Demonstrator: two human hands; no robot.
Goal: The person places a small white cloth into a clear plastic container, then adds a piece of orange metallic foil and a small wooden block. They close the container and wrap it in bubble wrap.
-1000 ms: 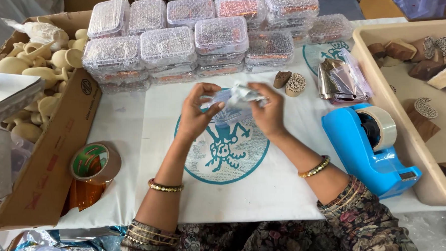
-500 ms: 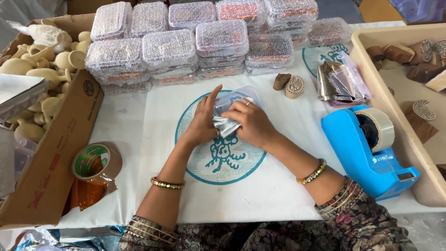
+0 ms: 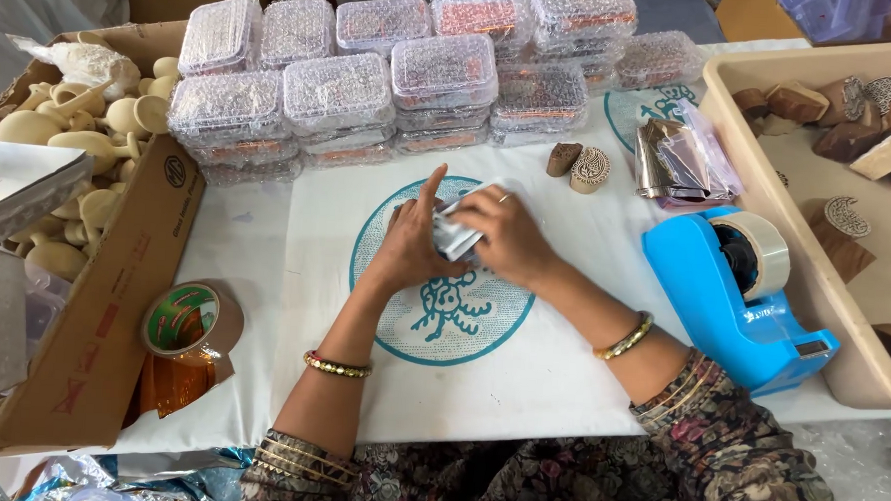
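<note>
My left hand and my right hand press together on a small silvery plastic packet over the teal round print on the white table cover. The left index finger sticks up; the other fingers bear down on the packet. The right hand's fingers fold over the packet's right side. Most of the packet is hidden under both hands.
Stacks of bubble-wrapped clear boxes stand behind. A blue tape dispenser sits right, a brown tape roll left. A cardboard box holds pale clay cups. A beige tray holds wooden blocks. Two carved blocks and foil pouches lie nearby.
The hands held the packet up in the air a second ago; they have brought it down onto the table and closed over it.
</note>
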